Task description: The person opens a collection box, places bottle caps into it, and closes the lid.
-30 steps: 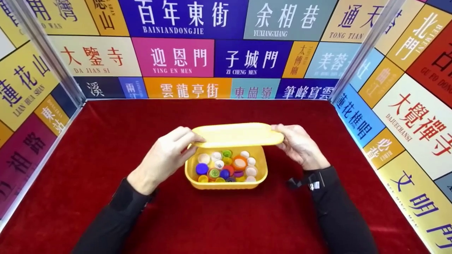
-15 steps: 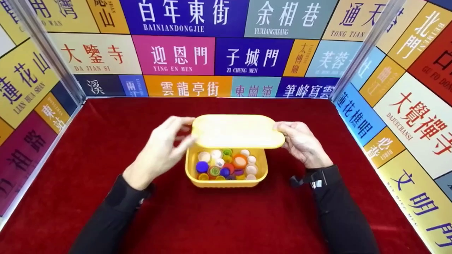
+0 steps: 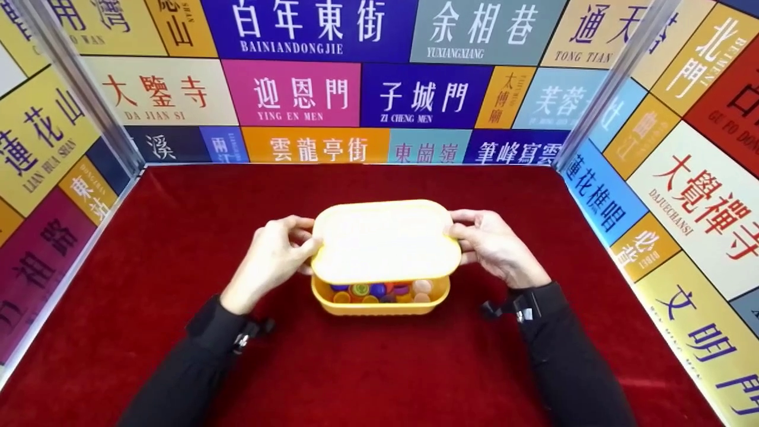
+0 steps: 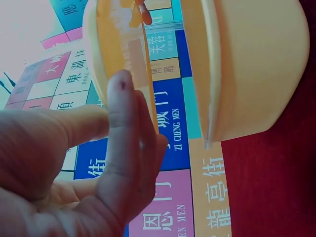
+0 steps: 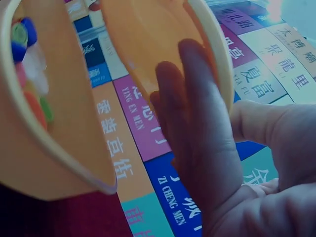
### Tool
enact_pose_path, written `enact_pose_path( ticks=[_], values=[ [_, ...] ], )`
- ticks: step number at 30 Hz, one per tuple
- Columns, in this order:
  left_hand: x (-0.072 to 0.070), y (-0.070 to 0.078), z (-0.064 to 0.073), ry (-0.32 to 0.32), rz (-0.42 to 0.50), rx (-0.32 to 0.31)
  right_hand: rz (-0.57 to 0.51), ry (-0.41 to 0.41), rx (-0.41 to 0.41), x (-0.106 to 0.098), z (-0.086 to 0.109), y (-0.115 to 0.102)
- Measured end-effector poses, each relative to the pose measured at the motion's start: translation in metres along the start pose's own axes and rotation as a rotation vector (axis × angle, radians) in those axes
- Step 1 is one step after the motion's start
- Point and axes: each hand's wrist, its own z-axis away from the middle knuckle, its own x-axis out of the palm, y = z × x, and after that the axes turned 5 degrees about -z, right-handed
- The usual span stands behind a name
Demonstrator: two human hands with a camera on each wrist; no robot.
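A pale yellow oblong lid (image 3: 385, 242) is held above a yellow plastic box (image 3: 379, 309), covering the box's rear part in the head view. My left hand (image 3: 274, 256) pinches the lid's left end between thumb and fingers. At its other end, my right hand (image 3: 491, 246) grips the rim, with fingers (image 5: 205, 113) under the lid in the right wrist view. Colourful bottle caps (image 3: 378, 290) lie in the box, partly hidden by the lid. A gap shows between lid and box wall (image 4: 256, 74) in the left wrist view.
The box stands on a red cloth-covered table (image 3: 379, 367). Printed panels with place names (image 3: 290, 95) enclose the back and sides, joined by metal corner posts (image 3: 616, 83).
The lid has come forward and lower over the box, hiding more caps. My left hand loosened from its left end half a second ago and now pinches it again.
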Motion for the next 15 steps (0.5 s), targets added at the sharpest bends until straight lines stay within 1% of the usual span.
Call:
enact_pose_path(
  ticks=[4,8,15],
  values=[
    [0.003,-0.001,0.002,-0.008,-0.04,-0.002,0.134,0.005,0.024,0.002,0.001,0.001],
    [0.007,-0.002,0.003,-0.007,-0.113,0.0,0.27,0.003,0.029,0.005,0.004,0.004],
    [0.013,-0.002,0.007,0.024,-0.303,0.045,0.464,-0.006,0.01,0.011,0.009,0.01]
  ],
)
